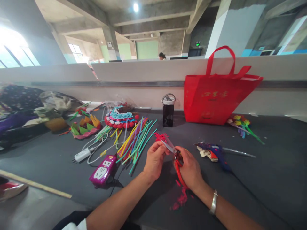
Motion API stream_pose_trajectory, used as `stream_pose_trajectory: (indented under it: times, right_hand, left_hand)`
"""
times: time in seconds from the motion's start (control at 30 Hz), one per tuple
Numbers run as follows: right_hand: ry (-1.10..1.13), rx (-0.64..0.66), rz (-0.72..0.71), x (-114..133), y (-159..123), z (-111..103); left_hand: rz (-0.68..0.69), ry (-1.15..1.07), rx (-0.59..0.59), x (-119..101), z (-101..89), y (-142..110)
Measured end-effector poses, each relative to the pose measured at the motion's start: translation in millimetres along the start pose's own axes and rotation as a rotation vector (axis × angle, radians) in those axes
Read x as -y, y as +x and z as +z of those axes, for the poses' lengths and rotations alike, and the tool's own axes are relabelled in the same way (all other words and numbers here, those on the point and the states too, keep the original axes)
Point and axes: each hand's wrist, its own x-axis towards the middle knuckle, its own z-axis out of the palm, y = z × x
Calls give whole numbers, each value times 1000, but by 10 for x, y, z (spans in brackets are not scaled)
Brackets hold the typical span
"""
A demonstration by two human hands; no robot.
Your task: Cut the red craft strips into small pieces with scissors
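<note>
Above the pale partition (141, 72) show concrete beams (153, 15), a glowing lamp (136, 7) and bright windows (11, 41); before it spreads a dark table (59, 163).

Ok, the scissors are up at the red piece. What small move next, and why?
Probably a small snip at the edge of the red piece, clear of the fingertips: the right hand grips the scissors with blades parted beside it, the left hand seems to pinch it, and red scraps below suggest trimming.

A red tote bag (216, 103) stands beside a lidded bottle (168, 115).
</note>
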Motion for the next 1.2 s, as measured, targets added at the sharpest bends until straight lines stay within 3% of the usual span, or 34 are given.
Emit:
stream_pose_trajectory:
  times: [1.2]
  right_hand:
    - [57, 18, -12, 34, -37, 14]
  left_hand:
    - [-20, -11, -30, 24, 29, -17]
